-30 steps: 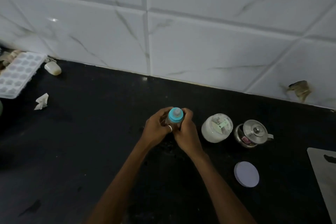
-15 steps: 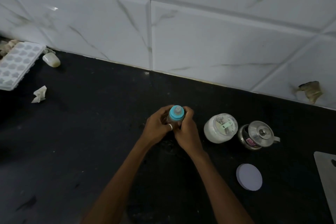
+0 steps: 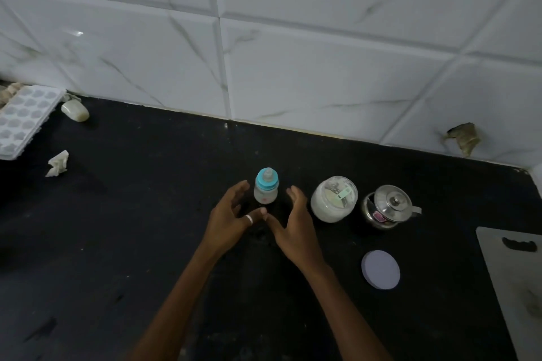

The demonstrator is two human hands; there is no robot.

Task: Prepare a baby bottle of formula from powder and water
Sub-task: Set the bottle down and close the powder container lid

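A small baby bottle (image 3: 266, 189) with a blue collar and clear teat stands upright on the black counter (image 3: 132, 228). My left hand (image 3: 231, 215) is just left of it and my right hand (image 3: 293, 226) just right of it, both with relaxed spread fingers, touching nothing. A glass jar of white powder (image 3: 333, 199) stands open to the right, a scoop inside. Its round pale lid (image 3: 380, 269) lies flat nearer me. A small steel lidded pot (image 3: 388, 206) sits beside the jar.
A white tiled wall (image 3: 293, 67) backs the counter. At far left lie an ice cube tray (image 3: 22, 120), a pale soap-like lump (image 3: 75, 110) and a crumpled scrap (image 3: 57, 163). A grey cutting board (image 3: 516, 287) lies at the right edge.
Both hands gripped the bottle's top before; now they have let go and drawn apart to either side, leaving it standing alone.
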